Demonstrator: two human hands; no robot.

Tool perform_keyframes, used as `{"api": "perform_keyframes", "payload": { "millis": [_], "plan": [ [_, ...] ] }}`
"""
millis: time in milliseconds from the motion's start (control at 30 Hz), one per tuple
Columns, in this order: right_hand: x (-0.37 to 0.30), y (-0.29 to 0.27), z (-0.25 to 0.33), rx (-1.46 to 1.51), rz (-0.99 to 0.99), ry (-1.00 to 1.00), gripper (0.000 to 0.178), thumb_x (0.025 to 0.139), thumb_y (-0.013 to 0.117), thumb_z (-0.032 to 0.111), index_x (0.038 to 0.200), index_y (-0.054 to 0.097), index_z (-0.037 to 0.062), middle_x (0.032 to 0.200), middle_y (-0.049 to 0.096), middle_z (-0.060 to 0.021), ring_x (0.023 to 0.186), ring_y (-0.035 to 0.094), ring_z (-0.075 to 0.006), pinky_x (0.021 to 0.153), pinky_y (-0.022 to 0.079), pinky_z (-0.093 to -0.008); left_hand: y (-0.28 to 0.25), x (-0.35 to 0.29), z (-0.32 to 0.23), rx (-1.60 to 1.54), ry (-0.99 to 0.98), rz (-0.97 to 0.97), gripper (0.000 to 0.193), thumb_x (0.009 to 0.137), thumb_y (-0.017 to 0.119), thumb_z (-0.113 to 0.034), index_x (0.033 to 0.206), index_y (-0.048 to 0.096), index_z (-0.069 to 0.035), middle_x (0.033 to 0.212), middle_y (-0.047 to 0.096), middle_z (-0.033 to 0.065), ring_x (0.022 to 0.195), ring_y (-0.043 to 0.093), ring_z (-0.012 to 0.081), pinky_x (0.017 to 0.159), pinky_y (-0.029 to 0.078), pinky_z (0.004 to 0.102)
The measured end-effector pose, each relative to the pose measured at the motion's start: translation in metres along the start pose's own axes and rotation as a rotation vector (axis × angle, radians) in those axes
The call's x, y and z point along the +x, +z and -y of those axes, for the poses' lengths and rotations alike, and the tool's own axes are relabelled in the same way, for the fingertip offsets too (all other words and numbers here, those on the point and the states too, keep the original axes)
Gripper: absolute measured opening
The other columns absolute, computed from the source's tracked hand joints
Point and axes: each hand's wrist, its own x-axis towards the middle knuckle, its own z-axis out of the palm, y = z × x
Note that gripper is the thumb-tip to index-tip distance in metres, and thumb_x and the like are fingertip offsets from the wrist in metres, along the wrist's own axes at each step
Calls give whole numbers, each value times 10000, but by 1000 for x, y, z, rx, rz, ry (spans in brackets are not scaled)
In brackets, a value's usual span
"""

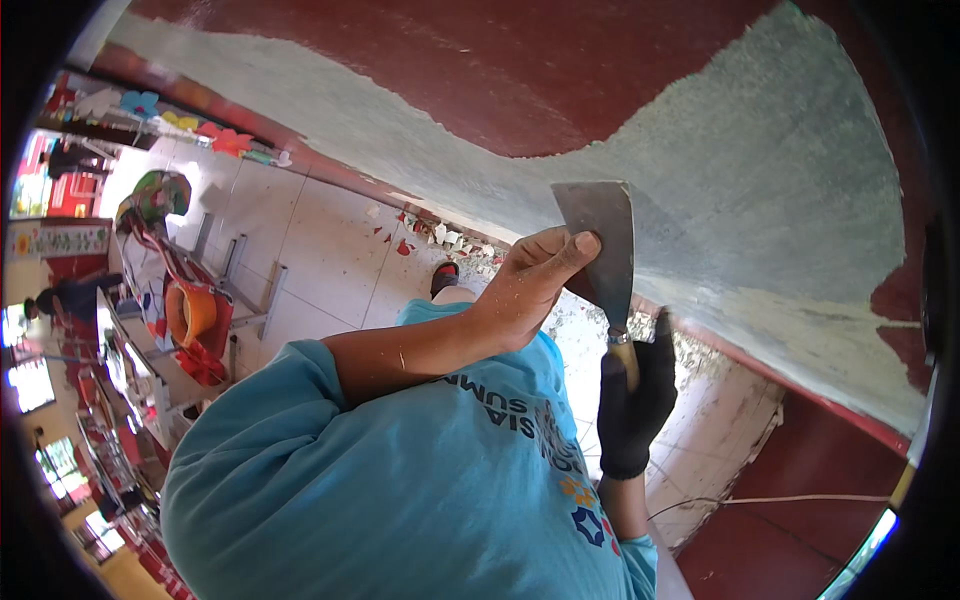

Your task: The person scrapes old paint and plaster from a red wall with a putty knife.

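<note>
A putty knife (pixel 609 235) with a broad, worn grey metal blade and a wooden handle is held up in front of the wall. My bare left hand (pixel 540 280) pinches the blade, its thumb lying flat on the metal face. In a black glove, my right hand (pixel 638 400) wraps round the handle below the metal collar. A dark red patch shows between my left fingers and the blade; I cannot tell what it is. Close behind the blade, the wall (pixel 760 150) is bare grey where its dark red paint (pixel 520 70) ends in a ragged edge.
Paint flakes (pixel 450 237) litter the white tiled floor (pixel 325 240) along the wall's foot. An orange bucket (pixel 190 313) sits among tables and chairs at the left. At the lower right a pale cable (pixel 800 498) runs across a dark red surface. Farther left are people.
</note>
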Motion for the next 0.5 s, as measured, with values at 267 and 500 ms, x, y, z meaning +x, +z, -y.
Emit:
{"api": "perform_keyframes", "payload": {
  "millis": [267, 500],
  "plan": [
    [24, -3, 20, -149, 232, -191, 428, 808, 607, 118, 1215, 514, 23, 962, 644, -179, 853, 659, -277, 733, 507, -329, 15, -1, -23, -2, 132, -90, 264, 908, 539, -307, 816, 606, -69, 780, 647, 33, 681, 636, 116, 635, 532, 272],
    [19, -9, 16, -228, 47, -200, 286, 774, 625, 71, 1048, 606, -7, 913, 659, -158, 807, 658, -242, 728, 508, -312, 35, 2, -19, -151, 94, -58, 238, 874, 603, -277, 806, 641, -52, 778, 630, 24, 709, 615, 92, 539, 548, 262]
  ]
}}
